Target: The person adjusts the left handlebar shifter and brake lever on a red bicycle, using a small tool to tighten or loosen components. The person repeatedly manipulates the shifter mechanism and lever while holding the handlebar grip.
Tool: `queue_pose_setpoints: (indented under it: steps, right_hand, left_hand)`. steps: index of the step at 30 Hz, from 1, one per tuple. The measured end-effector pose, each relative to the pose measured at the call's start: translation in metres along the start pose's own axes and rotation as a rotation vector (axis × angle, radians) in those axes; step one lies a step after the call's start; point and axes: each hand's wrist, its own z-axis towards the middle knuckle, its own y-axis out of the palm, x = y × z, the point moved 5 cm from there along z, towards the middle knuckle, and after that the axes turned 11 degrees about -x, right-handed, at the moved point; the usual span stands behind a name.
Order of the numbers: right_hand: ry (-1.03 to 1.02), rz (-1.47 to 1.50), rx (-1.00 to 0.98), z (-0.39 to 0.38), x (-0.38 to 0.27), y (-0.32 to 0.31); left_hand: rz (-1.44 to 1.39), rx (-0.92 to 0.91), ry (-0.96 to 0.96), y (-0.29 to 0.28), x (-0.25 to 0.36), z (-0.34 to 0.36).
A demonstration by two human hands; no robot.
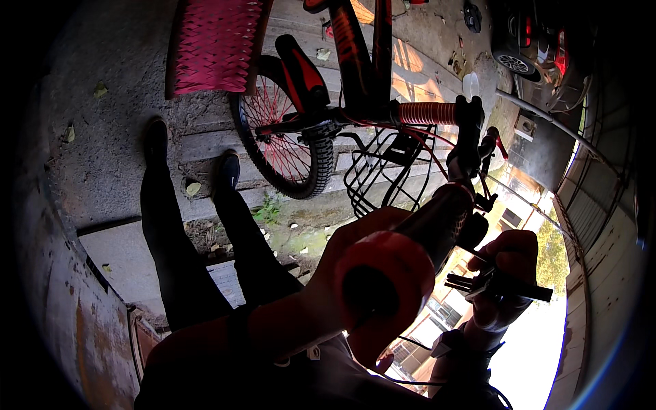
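Observation:
My left hand [345, 239] is wrapped round the handlebar grip [418, 263] of a bicycle, with the red-rimmed grip end facing me. Close to the right of that grip, my right hand [512, 263] holds a dark folding hex key tool [482, 281], several thin keys sticking out of it. A key or blade at its upper side points toward the handlebar; whether it touches is too dark to tell. Beyond lie the stem [468, 133], a red brake lever [500, 145] and red cables. The front wheel [283, 140] has red spokes and a knobbly tyre.
A black wire basket [389, 171] is beside the wheel. At the top left is a pink woven seat [217, 48]. My legs [171, 239] stand on rough ground at the left, beside concrete slabs [212, 147]. A parked vehicle [540, 48] is at the upper right.

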Motion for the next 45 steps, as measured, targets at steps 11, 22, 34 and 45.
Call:
queue_pose_setpoints:
  steps: [11,22,34,45]
  right_hand:
    - [0.046,0.047,0.065,-0.001,0.000,0.003]
    - [0.039,0.049,0.057,-0.001,0.000,0.004]
    - [0.021,0.074,0.030,0.003,0.001,0.002]
    - [0.112,-0.042,0.070,0.017,-0.013,-0.004]
  left_hand:
    - [-0.085,0.081,-0.058,-0.006,-0.014,-0.004]
    - [-0.085,0.022,-0.046,-0.004,-0.011,0.001]
    - [-0.105,-0.085,-0.107,-0.008,-0.010,0.009]
    - [-0.072,-0.101,-0.196,-0.005,-0.024,-0.003]
